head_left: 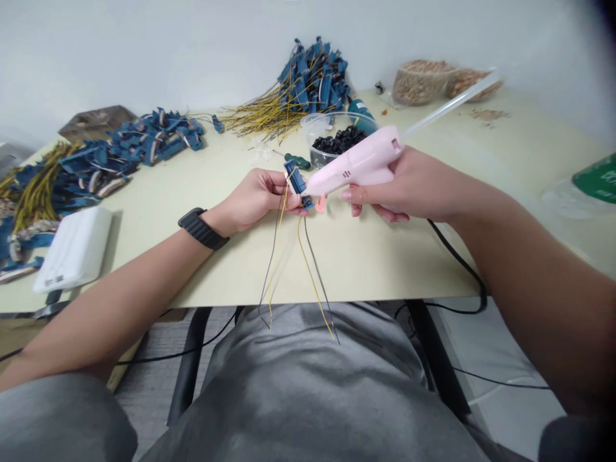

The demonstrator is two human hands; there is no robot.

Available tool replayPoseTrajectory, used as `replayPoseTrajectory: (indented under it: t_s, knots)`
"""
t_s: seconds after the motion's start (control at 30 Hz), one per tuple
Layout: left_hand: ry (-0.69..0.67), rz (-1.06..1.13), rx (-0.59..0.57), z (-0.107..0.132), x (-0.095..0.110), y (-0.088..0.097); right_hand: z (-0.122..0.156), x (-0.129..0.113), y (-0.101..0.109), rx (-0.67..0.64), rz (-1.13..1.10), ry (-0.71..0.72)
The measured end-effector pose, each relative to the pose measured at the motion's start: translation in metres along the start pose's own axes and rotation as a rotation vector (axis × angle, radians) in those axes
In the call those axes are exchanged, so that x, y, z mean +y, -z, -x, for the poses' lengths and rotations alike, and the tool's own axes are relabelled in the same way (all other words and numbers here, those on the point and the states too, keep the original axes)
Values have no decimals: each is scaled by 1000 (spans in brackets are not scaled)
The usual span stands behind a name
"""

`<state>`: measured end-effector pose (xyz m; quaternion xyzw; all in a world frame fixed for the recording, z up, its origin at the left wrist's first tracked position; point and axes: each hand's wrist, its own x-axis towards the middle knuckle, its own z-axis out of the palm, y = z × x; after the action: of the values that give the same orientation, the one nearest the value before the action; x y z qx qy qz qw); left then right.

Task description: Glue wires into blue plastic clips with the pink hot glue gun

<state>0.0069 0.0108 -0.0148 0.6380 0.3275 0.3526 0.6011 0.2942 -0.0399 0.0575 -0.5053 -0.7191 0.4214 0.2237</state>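
Observation:
My left hand [264, 197] pinches a small blue plastic part [294, 178] above the table's middle. Yellow and black wires [308, 250] hang from it past the table's front edge. In my right hand [409, 186] is a pink hot glue gun [359, 160], its nozzle pointing left, at or very close to the blue part; whether they touch I cannot tell. A clear glue stick [452, 101] sticks out of the gun's back. Just behind stands a clear tub [320, 154] of small black pieces [339, 140], with a green-handled screwdriver [297, 161] beside it.
At the back lies a pile of blue parts [315, 77] with yellow wires. More blue parts [158, 135] spread over the left side, near a white power bank [74, 247]. Bags of tan pieces [421, 82] stand back right. A black cord [462, 263] crosses the table's front edge.

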Motion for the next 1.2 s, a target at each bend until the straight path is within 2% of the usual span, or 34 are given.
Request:
replayPoseTrajectory:
  t_s: [0.3,1.2]
  knots:
    - [-4,5,4,1,-1,1,4,-1,3,-11,3,64]
    - [-12,-46,-5,2,3,-3,1,-6,-3,25,-54,23]
